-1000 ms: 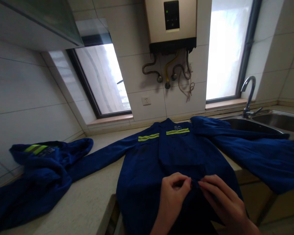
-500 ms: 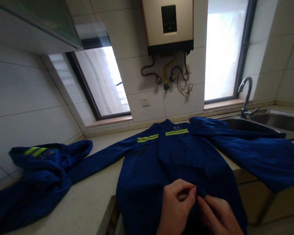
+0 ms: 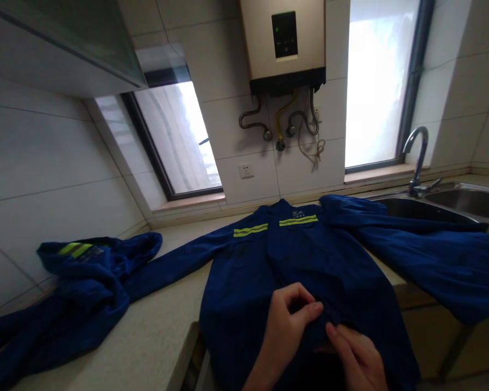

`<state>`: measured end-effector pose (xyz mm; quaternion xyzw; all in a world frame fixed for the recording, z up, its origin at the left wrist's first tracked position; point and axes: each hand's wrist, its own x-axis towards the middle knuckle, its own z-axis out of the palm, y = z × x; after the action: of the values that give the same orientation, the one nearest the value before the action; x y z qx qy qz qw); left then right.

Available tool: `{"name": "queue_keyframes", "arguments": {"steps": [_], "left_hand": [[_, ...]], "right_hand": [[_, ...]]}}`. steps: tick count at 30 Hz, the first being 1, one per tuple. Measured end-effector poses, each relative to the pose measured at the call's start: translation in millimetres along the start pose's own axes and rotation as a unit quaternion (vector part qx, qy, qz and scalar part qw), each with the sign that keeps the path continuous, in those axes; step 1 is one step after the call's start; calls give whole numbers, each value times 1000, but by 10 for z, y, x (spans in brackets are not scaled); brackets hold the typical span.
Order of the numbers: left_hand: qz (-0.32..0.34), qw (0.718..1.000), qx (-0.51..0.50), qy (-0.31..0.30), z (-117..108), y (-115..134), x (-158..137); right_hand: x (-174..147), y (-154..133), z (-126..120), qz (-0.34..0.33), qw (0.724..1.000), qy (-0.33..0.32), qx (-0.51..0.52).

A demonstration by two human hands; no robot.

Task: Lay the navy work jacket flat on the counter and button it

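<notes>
Head view, and all eyes go to the blue jacket [image 3: 244, 288], spread front up with its collar toward the tiled wall [image 3: 256, 190], its upper part flat on the counter [image 3: 158, 331] and its lower part hanging over the near edge. Down at the front opening, the left hand [image 3: 287, 326] has thumb and forefinger closed on the cloth, and just beside it the right hand [image 3: 358, 353] nips the same dark edge; whatever sits between those fingertips is too dark to make out. That's the delicate spot: dark cloth in dim light, so a fingertip could easily miss its hold, and if one pinch slips, the two edges may drift out of line. Then there's the overhang: with so much cloth off the counter, a hard downward tug could drag the whole jacket forward and ruck up the chest with its yellow strips [image 3: 250, 231]. Over to the left lies a bunched blue garment [image 3: 81, 288], touching the left sleeve, and a pull could well bring it along. On the right, more blue cloth [image 3: 427, 260] droops past the edge and overlaps the rim of the sink [image 3: 466, 201]; should it slide in, any water there would wet it.
</notes>
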<state>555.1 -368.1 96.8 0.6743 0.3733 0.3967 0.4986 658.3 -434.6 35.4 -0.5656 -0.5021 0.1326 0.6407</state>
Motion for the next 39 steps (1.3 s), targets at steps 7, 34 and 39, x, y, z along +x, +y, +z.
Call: {"name": "queue_keyframes", "arguments": {"steps": [7,34,39], "left_hand": [[286,925,206,143,181,-71,-97],[122,962,241,41,259,-56,-73],[120,971,200,45,260,-87,-60]], "right_hand": [[160,39,-33,-85,995,-49,12],[240,84,-74,-165,984,-32,-60],[231,60,-72,-120,991,-35,-43]]}}
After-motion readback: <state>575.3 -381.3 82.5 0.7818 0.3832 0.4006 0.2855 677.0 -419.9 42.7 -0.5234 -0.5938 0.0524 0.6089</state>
